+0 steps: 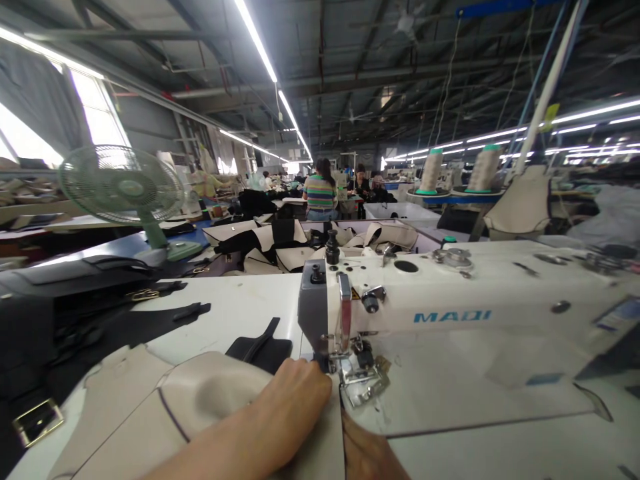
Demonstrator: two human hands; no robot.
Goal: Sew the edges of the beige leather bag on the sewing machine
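Observation:
A beige leather-like panel (210, 393) with dark edge lines lies across the left of the sewing machine's bed, its right edge running up to the presser foot (345, 373). My left hand (300, 400) is closed on this panel, knuckles up, just left of the foot. Lower down, my right hand (367, 447) grips the panel's right edge; its fingertips are partly hidden by the material. The white sewing machine (450, 307) stands over the work, its needle area close to my left fingers. Behind the panel lies a small black strap piece (263, 347).
Black bag pieces (95, 293) with gold buckles (39, 423) pile up at left. A green fan (131, 193) stands behind them. Beyond the machine, a bin holds beige and black pieces (290, 243). Thread cones (433, 172) rise at right; several people work farther back.

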